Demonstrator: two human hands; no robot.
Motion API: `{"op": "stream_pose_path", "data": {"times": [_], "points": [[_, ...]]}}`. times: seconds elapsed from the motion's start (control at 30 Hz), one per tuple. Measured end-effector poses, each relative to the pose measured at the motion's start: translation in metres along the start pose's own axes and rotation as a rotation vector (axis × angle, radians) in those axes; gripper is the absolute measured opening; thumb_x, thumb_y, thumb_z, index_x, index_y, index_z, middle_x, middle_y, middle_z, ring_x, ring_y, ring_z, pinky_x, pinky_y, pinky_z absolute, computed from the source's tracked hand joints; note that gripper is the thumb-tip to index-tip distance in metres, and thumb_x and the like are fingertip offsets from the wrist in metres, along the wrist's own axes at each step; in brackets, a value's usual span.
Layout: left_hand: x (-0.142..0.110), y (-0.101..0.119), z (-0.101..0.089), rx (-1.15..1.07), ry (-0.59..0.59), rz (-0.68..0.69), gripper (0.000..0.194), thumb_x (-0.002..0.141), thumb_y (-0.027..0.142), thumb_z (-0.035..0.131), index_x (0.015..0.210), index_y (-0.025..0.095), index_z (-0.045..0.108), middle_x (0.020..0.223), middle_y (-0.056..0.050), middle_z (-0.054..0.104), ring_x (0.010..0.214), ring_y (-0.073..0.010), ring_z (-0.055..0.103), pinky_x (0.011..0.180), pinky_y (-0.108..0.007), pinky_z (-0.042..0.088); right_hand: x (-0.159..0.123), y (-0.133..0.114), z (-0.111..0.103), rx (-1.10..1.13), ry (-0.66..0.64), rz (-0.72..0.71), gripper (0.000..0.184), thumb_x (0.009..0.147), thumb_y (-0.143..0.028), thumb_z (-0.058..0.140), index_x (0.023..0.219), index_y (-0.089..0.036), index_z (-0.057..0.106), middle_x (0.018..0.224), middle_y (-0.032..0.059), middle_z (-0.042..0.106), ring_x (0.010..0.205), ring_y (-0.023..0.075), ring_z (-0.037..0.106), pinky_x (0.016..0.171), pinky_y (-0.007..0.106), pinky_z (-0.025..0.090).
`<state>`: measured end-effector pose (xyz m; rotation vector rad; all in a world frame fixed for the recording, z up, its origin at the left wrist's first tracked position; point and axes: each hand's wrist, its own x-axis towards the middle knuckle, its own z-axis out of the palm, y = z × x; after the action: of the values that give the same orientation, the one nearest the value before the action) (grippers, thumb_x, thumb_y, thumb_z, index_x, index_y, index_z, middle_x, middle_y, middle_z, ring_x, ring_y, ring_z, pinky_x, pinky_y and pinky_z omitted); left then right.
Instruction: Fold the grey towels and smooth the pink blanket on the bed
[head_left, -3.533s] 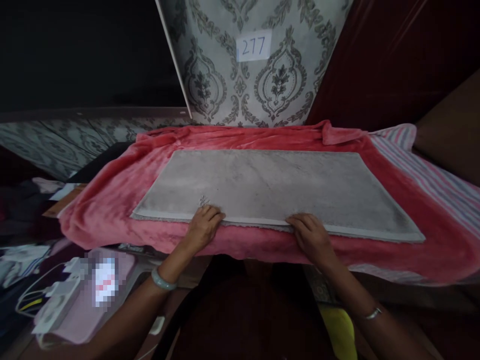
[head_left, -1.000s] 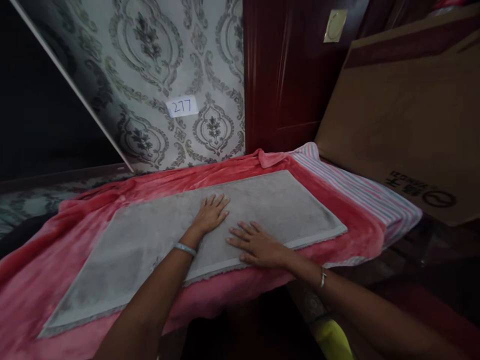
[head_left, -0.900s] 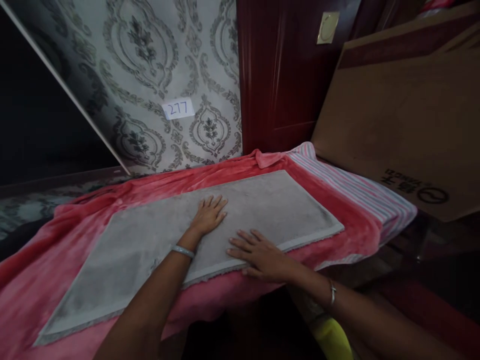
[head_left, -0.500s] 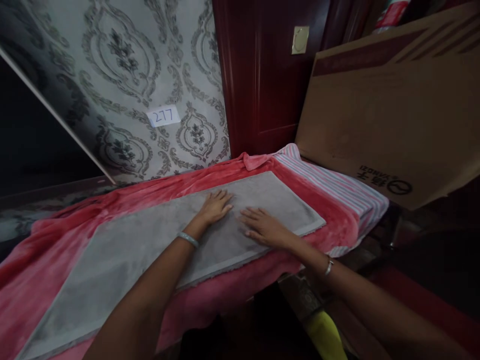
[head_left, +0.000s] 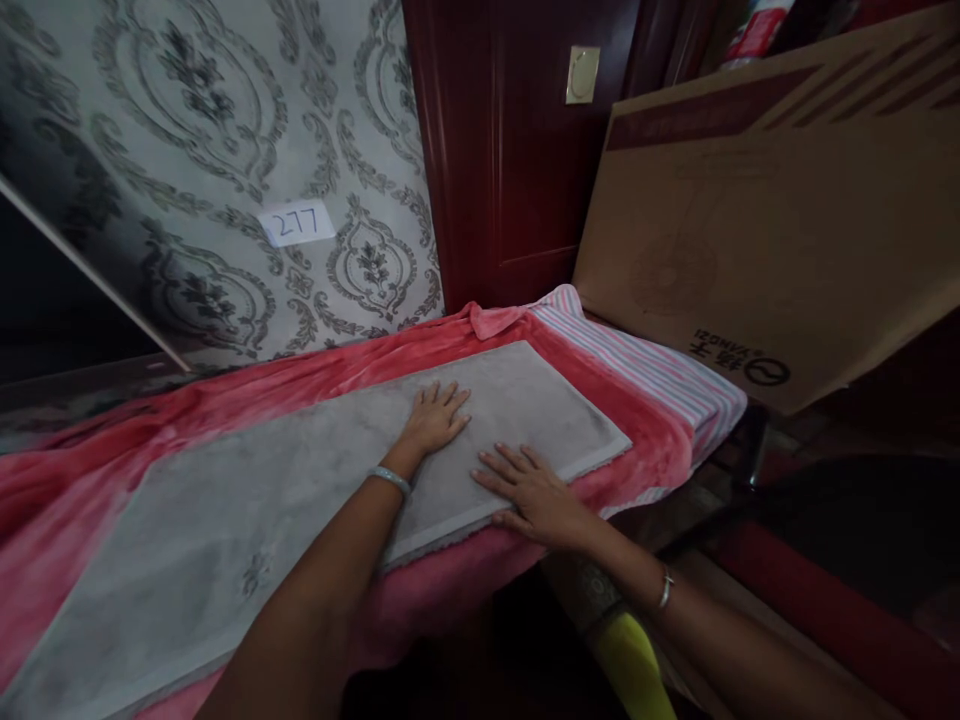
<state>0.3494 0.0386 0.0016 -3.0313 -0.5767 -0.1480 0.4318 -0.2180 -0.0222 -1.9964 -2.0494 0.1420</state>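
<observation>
A long grey cloth (head_left: 315,470), folded with straight edges, lies flat across a red and pink blanket (head_left: 645,440). My left hand (head_left: 435,417) rests palm down on the grey cloth with its fingers spread, and a bracelet circles that wrist. Lower and to the right, my right hand (head_left: 532,495) lies at the cloth's near edge, fingers stretched out and apart. Neither hand grips anything. A small dark pattern shows on the cloth beside my left forearm.
The blanket's striped side (head_left: 645,360) shows at the right end. Behind it leans a large cardboard box (head_left: 765,220) against a dark red door (head_left: 502,150). A paper marked 277 (head_left: 298,222) is on the patterned wall. Something yellow (head_left: 634,665) is below the edge.
My right hand has slid nearer to me, toward the cloth's near edge. My left hand stays on the cloth with its fingers more spread. The view has shifted slightly.
</observation>
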Motion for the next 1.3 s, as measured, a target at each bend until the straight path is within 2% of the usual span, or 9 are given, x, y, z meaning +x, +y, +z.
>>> {"op": "stream_pose_path", "data": {"times": [0.13, 0.27, 0.4, 0.6, 0.87, 0.97, 1.1, 1.2, 1.3], "points": [[0.002, 0.003, -0.001, -0.031, -0.006, 0.002, 0.063, 0.102, 0.055, 0.037, 0.16, 0.031, 0.036, 0.169, -0.008, 0.032, 0.156, -0.0381, 0.024, 0.124, -0.062, 0.02, -0.009, -0.002, -0.004, 0.054, -0.023, -0.006, 0.061, 0.101, -0.057, 0.05, 0.157, -0.034, 0.043, 0.167, 0.0051, 0.032, 0.157, 0.0298, 0.019, 0.125, 0.06, 0.019], [-0.008, -0.001, -0.002, -0.097, -0.084, 0.018, 0.064, 0.102, 0.055, 0.036, 0.161, 0.03, 0.035, 0.17, -0.008, 0.028, 0.157, -0.0343, 0.023, 0.125, -0.061, 0.018, -0.015, 0.01, 0.005, 0.04, 0.031, -0.013, 0.052, 0.106, -0.049, 0.039, 0.153, -0.031, 0.05, 0.162, 0.0076, 0.042, 0.152, 0.0274, 0.034, 0.121, 0.057, 0.031], [-0.039, -0.033, -0.003, -0.136, -0.099, -0.05, 0.066, 0.102, 0.057, 0.032, 0.161, 0.028, 0.033, 0.171, -0.009, 0.026, 0.158, -0.0303, 0.021, 0.126, -0.059, 0.014, -0.022, 0.024, 0.035, -0.113, 0.184, -0.052, 0.055, 0.103, -0.049, 0.038, 0.154, -0.031, 0.049, 0.161, 0.0095, 0.044, 0.148, 0.0301, 0.041, 0.114, 0.059, 0.038], [-0.136, -0.111, -0.013, -0.117, -0.089, -0.446, 0.064, 0.102, 0.059, 0.031, 0.16, 0.032, 0.035, 0.17, -0.004, 0.029, 0.158, -0.0277, 0.023, 0.126, -0.055, 0.018, -0.03, 0.032, 0.061, -0.226, 0.356, -0.149, 0.06, 0.102, -0.052, 0.036, 0.157, -0.029, 0.044, 0.159, 0.0092, 0.047, 0.144, 0.0328, 0.044, 0.111, 0.061, 0.039], [-0.293, -0.178, -0.036, -0.016, -0.065, -0.906, 0.061, 0.104, 0.049, 0.028, 0.16, 0.027, 0.035, 0.17, -0.01, 0.028, 0.157, -0.0345, 0.023, 0.123, -0.062, 0.02, -0.033, 0.041, 0.061, -0.192, 0.316, -0.142, 0.062, 0.101, -0.053, 0.033, 0.157, -0.03, 0.043, 0.159, 0.0086, 0.047, 0.144, 0.0344, 0.046, 0.11, 0.062, 0.042], [-0.34, -0.185, -0.037, -0.002, -0.059, -0.999, 0.062, 0.104, 0.046, 0.028, 0.162, 0.025, 0.03, 0.172, -0.01, 0.023, 0.157, -0.0343, 0.021, 0.123, -0.06, 0.021, -0.036, 0.051, 0.056, -0.112, 0.262, -0.144, 0.059, 0.102, -0.051, 0.033, 0.157, -0.033, 0.043, 0.16, 0.0064, 0.046, 0.145, 0.0342, 0.044, 0.11, 0.063, 0.042], [-0.38, -0.179, -0.035, -0.025, -0.081, -1.043, 0.063, 0.105, 0.045, 0.03, 0.163, 0.02, 0.027, 0.172, -0.012, 0.022, 0.158, -0.0314, 0.021, 0.124, -0.054, 0.023, -0.025, 0.053, 0.041, 0.043, 0.256, -0.163, 0.055, 0.103, -0.046, 0.033, 0.154, -0.034, 0.049, 0.147, 0.0054, 0.06, 0.137, 0.0332, 0.053, 0.111, 0.06, 0.046], [-0.396, -0.166, -0.037, -0.016, -0.062, -1.051, 0.061, 0.105, 0.042, 0.033, 0.161, 0.017, 0.033, 0.168, -0.014, 0.032, 0.154, -0.0303, 0.031, 0.123, -0.048, 0.029, 0.001, 0.032, 0.028, 0.036, 0.278, -0.187, 0.056, 0.103, -0.046, 0.03, 0.153, -0.031, 0.051, 0.144, 0.0068, 0.062, 0.137, 0.0338, 0.054, 0.11, 0.056, 0.048], [-0.406, -0.152, -0.041, 0.063, 0.044, -1.11, 0.055, 0.103, 0.038, 0.038, 0.151, 0.014, 0.049, 0.15, -0.017, 0.055, 0.138, -0.0301, 0.051, 0.116, -0.042, 0.039, 0.033, -0.001, 0.024, -0.026, 0.271, -0.234, 0.057, 0.104, -0.044, 0.026, 0.152, -0.028, 0.052, 0.152, 0.0078, 0.054, 0.145, 0.0344, 0.044, 0.113, 0.056, 0.043]]}}
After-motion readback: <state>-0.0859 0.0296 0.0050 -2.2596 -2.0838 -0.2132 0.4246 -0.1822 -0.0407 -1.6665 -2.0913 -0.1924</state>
